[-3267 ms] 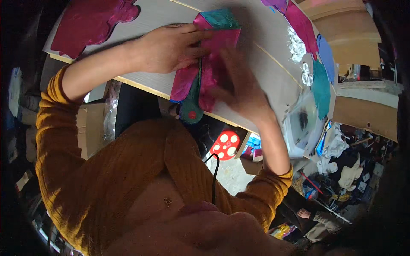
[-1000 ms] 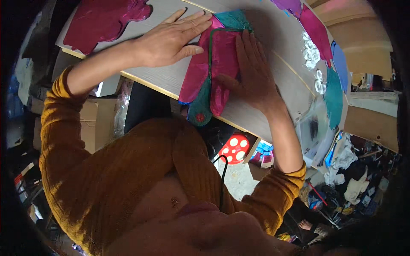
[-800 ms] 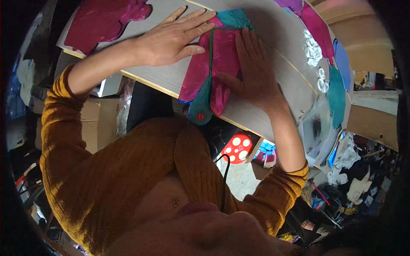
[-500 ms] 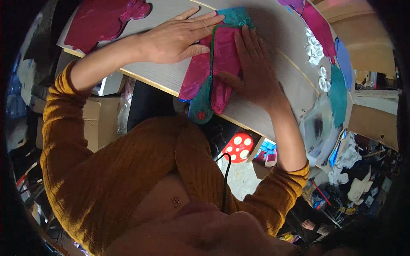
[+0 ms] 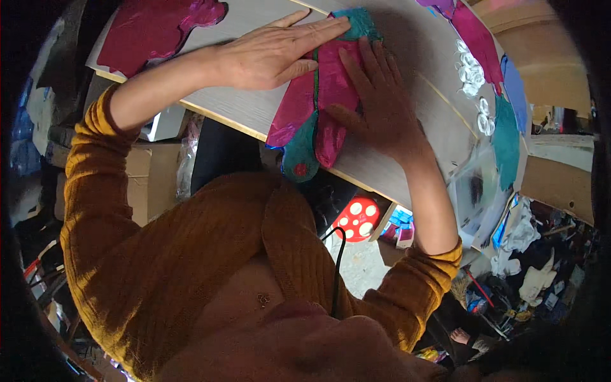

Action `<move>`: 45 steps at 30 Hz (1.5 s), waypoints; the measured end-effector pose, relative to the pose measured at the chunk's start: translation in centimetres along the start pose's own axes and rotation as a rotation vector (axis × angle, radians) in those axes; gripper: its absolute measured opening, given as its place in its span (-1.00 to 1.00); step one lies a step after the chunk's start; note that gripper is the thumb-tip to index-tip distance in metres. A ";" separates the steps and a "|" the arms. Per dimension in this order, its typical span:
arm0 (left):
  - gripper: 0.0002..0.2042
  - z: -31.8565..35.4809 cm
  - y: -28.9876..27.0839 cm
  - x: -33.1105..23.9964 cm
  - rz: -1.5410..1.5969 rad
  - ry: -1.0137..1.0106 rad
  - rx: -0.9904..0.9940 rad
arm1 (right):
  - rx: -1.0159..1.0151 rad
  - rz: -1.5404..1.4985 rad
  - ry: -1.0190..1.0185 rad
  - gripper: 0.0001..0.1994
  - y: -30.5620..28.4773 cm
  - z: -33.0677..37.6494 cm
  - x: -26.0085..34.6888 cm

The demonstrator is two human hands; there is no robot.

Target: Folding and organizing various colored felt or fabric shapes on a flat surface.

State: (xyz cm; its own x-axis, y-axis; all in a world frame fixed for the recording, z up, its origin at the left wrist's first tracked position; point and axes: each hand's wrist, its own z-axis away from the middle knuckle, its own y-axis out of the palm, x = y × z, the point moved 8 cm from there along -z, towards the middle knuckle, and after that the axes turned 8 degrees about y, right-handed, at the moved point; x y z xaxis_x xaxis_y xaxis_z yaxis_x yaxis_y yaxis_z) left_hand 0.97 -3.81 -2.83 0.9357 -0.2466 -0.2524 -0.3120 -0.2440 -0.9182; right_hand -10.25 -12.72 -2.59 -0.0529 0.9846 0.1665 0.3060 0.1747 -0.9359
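A flat, shiny magenta foil-like piece (image 5: 332,83) with teal parts lies folded on the table. At its far end is a teal section (image 5: 366,27), and a rounded teal tab (image 5: 305,149) with a red spot hangs over the near table edge. Across the upper left of the piece rests my left hand (image 5: 270,57), flat, fingertips on the teal section and thumb on the magenta. My right hand (image 5: 385,118) lies palm down along the right side, fingers stretched and thumb on the magenta. Both hands are open. What lies beneath the palms is hidden.
Dark magenta sheets (image 5: 149,35) are stacked at the table's far left. On the right are white coiled bundles (image 5: 471,73), a magenta strip (image 5: 474,48) and a teal piece (image 5: 506,140). Below the table's near edge (image 5: 223,121) stand a red dotted stool (image 5: 356,219) and a cardboard box (image 5: 153,172).
My left hand has slid slightly to the right, its fingers reaching further over the teal section. My right hand's fingers have spread a little, the index finger shifting left.
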 end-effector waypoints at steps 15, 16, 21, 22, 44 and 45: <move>-0.29 4.8 -0.5 -4.7 -0.113 0.162 0.235 | -0.048 -0.018 -0.031 -0.21 -0.2 0.1 0.1; -0.29 4.8 -0.4 -5.0 -0.112 0.161 0.236 | -0.049 -0.010 -0.028 -0.21 -0.3 0.2 0.0; -0.18 4.3 -0.8 -5.4 -0.175 0.123 0.221 | -0.037 0.003 -0.041 -0.21 -0.4 0.0 0.3; -0.14 4.1 -0.8 -5.4 -0.191 0.114 0.242 | -0.036 0.005 -0.041 -0.21 -0.4 0.1 0.2; 0.24 -0.2 -0.4 -0.8 -0.140 0.086 0.252 | -0.001 0.006 0.014 -0.21 -0.4 -0.2 0.1; 0.04 -0.6 -1.1 -1.4 -0.029 0.150 0.124 | 0.005 0.014 0.021 -0.21 -0.3 -0.2 0.1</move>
State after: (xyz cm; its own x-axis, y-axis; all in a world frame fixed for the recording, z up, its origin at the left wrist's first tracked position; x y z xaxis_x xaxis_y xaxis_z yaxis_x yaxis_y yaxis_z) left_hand -0.06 -3.71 -1.25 0.9058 -0.3807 -0.1858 -0.2545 -0.1382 -0.9572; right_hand -10.16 -12.66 -2.21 -0.0289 0.9868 0.1594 0.3023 0.1606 -0.9396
